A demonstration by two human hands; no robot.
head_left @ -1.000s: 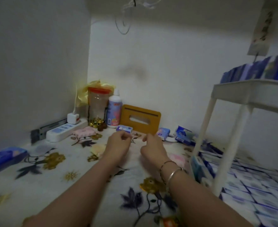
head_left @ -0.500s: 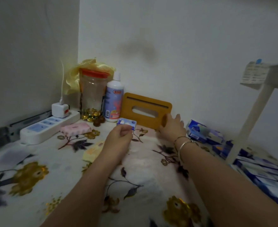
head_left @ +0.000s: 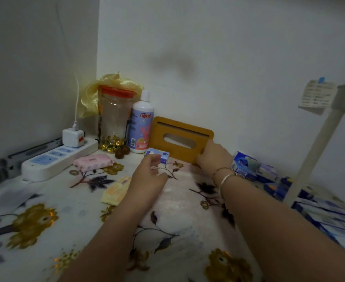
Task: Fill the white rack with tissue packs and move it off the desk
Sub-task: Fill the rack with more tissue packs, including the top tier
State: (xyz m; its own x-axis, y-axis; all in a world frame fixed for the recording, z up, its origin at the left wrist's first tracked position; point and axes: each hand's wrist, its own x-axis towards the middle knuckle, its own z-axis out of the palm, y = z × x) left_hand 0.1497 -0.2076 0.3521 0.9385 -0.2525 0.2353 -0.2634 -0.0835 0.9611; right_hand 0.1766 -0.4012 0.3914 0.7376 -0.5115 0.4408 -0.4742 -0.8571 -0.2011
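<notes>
Right hand (head_left: 213, 157) reaching forward, fingers curled around the lower right edge of a mustard-yellow tissue-box cover (head_left: 180, 139), gripping it; two thin bangles (head_left: 225, 176) on the wrist. Cover standing upright against the back wall, slot facing forward.

Left hand (head_left: 147, 180) low over the floral cloth on the desk (head_left: 45, 220), fingers loosely curled, holding nothing; fingertips just beside a small blue-and-white tissue pack (head_left: 158, 155), contact not clear. Pack lying in front of the cover's left end.

Further left, beyond the left hand: a pale yellow flat packet (head_left: 115, 191) partly under the wrist, a pink packet (head_left: 93, 162) beside it, a white power strip (head_left: 59, 159) with a white plug adapter (head_left: 73, 137) seated in it. In the back corner: a clear jar with a red lid (head_left: 115, 117), gold-wrapped sweets in its bottom; crumpled yellow plastic (head_left: 92, 94) behind it; a white bottle with a printed label (head_left: 141, 123) just right of the jar, touching the cover's left edge or nearly so.

To the right of the right wrist: a heap of blue tissue packs (head_left: 249, 165) on the desk. At the far right edge: white rack (head_left: 318, 143), one slanting leg and the corner of an upper shelf in view, standing on the desk. More blue packs (head_left: 326, 214) laid in rows on its bottom level. A paper note (head_left: 317, 96) hanging at the shelf corner, writing blurred.
</notes>
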